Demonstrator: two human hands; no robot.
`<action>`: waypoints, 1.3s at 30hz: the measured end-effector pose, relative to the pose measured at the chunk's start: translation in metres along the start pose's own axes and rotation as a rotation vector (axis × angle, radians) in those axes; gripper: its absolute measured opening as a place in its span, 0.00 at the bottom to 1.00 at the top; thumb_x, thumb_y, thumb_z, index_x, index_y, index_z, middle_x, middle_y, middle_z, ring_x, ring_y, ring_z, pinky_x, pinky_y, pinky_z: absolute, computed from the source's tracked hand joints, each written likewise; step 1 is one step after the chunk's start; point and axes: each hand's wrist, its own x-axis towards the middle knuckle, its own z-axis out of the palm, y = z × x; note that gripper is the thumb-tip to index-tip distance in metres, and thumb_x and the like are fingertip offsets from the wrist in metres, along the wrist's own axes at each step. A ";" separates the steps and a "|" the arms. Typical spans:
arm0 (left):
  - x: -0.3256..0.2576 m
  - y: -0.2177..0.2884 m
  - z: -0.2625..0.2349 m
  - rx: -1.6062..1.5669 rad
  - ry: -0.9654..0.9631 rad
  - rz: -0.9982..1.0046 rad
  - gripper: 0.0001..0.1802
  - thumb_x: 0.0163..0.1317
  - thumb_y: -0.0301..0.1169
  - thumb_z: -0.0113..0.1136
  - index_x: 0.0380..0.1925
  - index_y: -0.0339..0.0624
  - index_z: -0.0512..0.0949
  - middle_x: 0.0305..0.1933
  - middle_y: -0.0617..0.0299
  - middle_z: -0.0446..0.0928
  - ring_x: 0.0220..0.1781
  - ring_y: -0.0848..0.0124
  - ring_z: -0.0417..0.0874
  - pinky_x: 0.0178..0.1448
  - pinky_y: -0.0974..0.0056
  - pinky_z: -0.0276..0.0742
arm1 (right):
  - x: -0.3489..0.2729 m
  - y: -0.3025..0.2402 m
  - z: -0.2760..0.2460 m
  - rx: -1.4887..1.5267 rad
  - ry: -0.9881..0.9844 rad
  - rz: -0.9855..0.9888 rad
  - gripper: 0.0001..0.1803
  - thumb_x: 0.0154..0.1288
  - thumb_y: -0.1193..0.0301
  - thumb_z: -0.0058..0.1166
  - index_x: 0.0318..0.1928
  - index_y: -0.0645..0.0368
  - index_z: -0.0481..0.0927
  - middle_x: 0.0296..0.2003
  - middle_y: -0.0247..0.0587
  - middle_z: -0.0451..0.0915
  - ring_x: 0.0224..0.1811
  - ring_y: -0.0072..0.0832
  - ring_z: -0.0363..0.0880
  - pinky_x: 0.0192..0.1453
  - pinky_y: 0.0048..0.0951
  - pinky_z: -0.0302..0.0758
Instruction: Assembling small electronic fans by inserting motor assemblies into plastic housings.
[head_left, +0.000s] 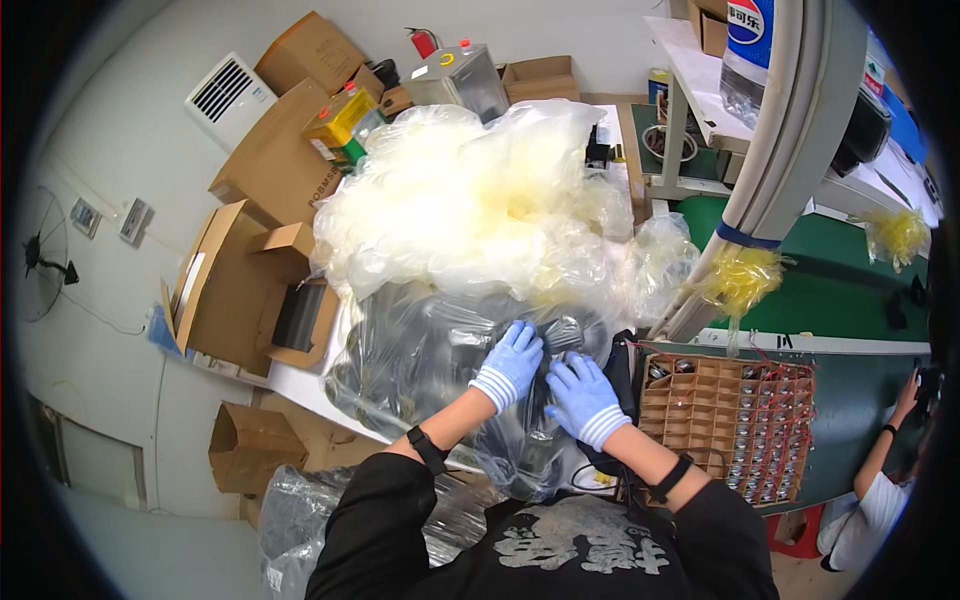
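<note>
My left hand [511, 366], in a light blue knitted glove with a white cuff, lies on a large clear plastic bag [400, 350] with its fingers stretched forward. Dark rounded things show through the film, too blurred to name. Just to the right, my right hand [585, 398], gloved the same way, rests on the bag's right part with fingers spread and reaching forward. Neither hand shows anything gripped. Beyond the bag rises a big heap of pale yellowish plastic bags [470, 190]. A black cloth-like item [622, 375] sits beside my right hand.
To the right, a divided cardboard tray [690, 415] holds several small metallic parts with red wires. A grey post [790, 130] stands behind it. Open cardboard boxes [235, 290] line the left. A co-worker's arm [880, 450] is at the far right.
</note>
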 end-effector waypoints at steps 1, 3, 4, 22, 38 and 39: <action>-0.004 0.003 0.006 0.008 0.041 0.007 0.22 0.53 0.32 0.49 0.48 0.34 0.74 0.57 0.50 0.69 0.66 0.51 0.60 0.72 0.52 0.48 | 0.008 -0.001 0.010 -0.028 0.057 -0.019 0.35 0.53 0.52 0.54 0.56 0.63 0.70 0.59 0.46 0.65 0.66 0.47 0.54 0.70 0.45 0.49; 0.001 0.014 0.029 -0.013 0.230 -0.053 0.21 0.54 0.31 0.48 0.47 0.32 0.74 0.56 0.50 0.69 0.67 0.52 0.59 0.72 0.54 0.49 | 0.023 0.015 0.025 -0.073 0.110 -0.047 0.32 0.56 0.54 0.52 0.55 0.63 0.71 0.57 0.47 0.67 0.66 0.48 0.55 0.70 0.46 0.49; 0.003 0.013 0.050 -0.051 0.233 -0.062 0.21 0.54 0.31 0.48 0.47 0.32 0.74 0.57 0.49 0.69 0.67 0.52 0.58 0.72 0.54 0.48 | 0.031 0.017 0.034 -0.118 0.082 -0.040 0.31 0.57 0.54 0.52 0.55 0.63 0.72 0.58 0.47 0.66 0.65 0.47 0.56 0.70 0.46 0.49; -0.037 0.007 0.050 -0.105 0.193 0.110 0.12 0.47 0.33 0.51 0.30 0.40 0.79 0.40 0.57 0.73 0.55 0.60 0.69 0.69 0.51 0.55 | 0.054 0.031 0.047 -0.039 0.084 0.034 0.26 0.60 0.51 0.47 0.48 0.59 0.76 0.55 0.46 0.69 0.62 0.42 0.60 0.71 0.43 0.47; -0.151 0.108 0.039 -0.412 0.240 0.048 0.12 0.50 0.39 0.58 0.18 0.44 0.74 0.25 0.60 0.71 0.38 0.63 0.74 0.62 0.55 0.64 | 0.033 -0.014 0.050 0.002 0.157 -0.322 0.25 0.53 0.52 0.55 0.45 0.57 0.76 0.53 0.52 0.68 0.61 0.50 0.61 0.68 0.50 0.53; -0.151 0.106 0.042 -0.413 0.241 0.048 0.12 0.50 0.39 0.58 0.18 0.44 0.74 0.25 0.60 0.71 0.38 0.63 0.74 0.62 0.55 0.64 | 0.028 -0.019 0.063 0.051 0.210 -0.454 0.21 0.55 0.54 0.53 0.40 0.57 0.78 0.49 0.48 0.71 0.58 0.46 0.65 0.68 0.48 0.53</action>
